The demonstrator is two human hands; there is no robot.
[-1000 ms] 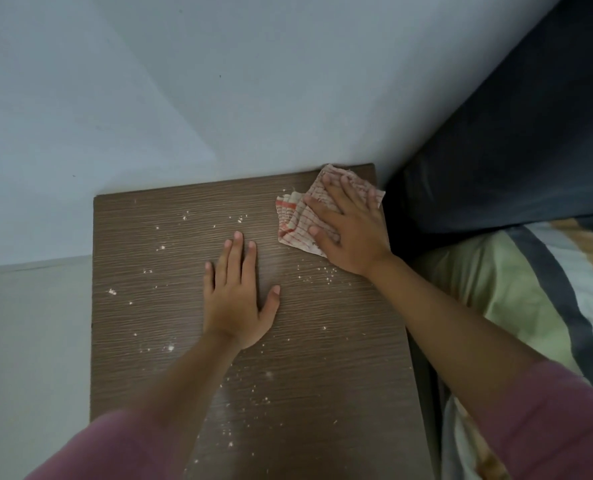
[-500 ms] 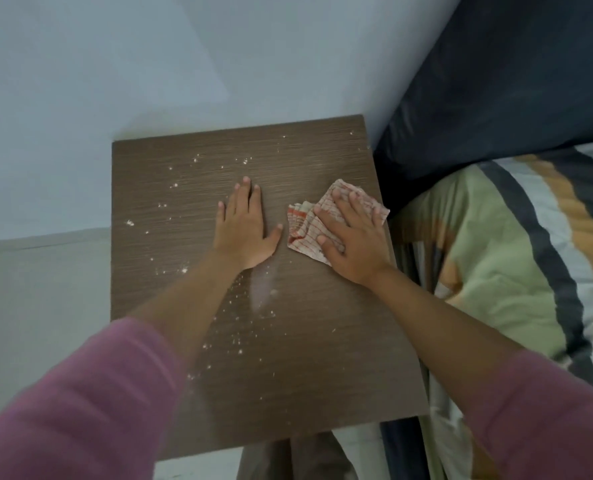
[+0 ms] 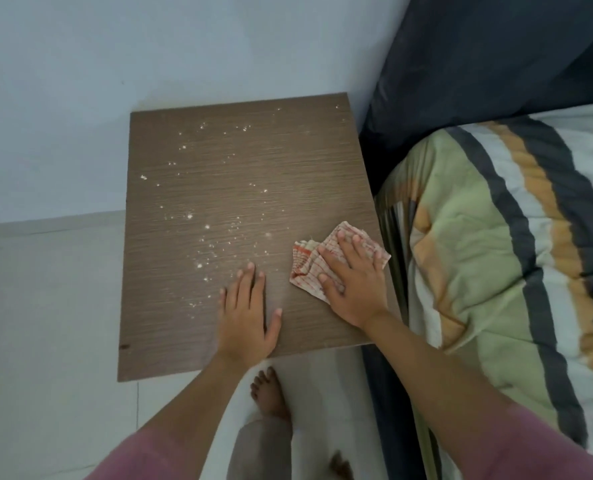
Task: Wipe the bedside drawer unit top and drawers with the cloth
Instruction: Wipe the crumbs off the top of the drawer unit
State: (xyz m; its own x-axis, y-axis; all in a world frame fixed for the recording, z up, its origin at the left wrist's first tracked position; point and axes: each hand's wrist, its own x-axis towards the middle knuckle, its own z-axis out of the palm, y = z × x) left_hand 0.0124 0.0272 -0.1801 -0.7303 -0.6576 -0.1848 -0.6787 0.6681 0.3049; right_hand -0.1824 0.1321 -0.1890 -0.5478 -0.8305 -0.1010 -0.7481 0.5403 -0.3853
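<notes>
The brown wood-grain top of the bedside drawer unit (image 3: 219, 161) fills the middle of the view, sprinkled with white crumbs over its left and centre. A folded red-and-white checked cloth (image 3: 305, 268) lies near the top's front right corner. My right hand (image 3: 354, 285) presses flat on the cloth, fingers spread. My left hand (image 3: 245, 313) rests flat on the bare wood just left of it, near the front edge, holding nothing. The drawers below are hidden from this angle.
A pale wall runs behind and left of the unit. A bed with a striped green, grey and orange cover (image 3: 496, 254) and a dark headboard (image 3: 496, 57) sits tight against the right side. Pale floor tiles (image 3: 45, 341) and my bare feet (image 3: 271, 396) show below.
My right hand has dragged the cloth from the back right corner down the right side to the front right corner. My left hand has slid back toward the front edge.
</notes>
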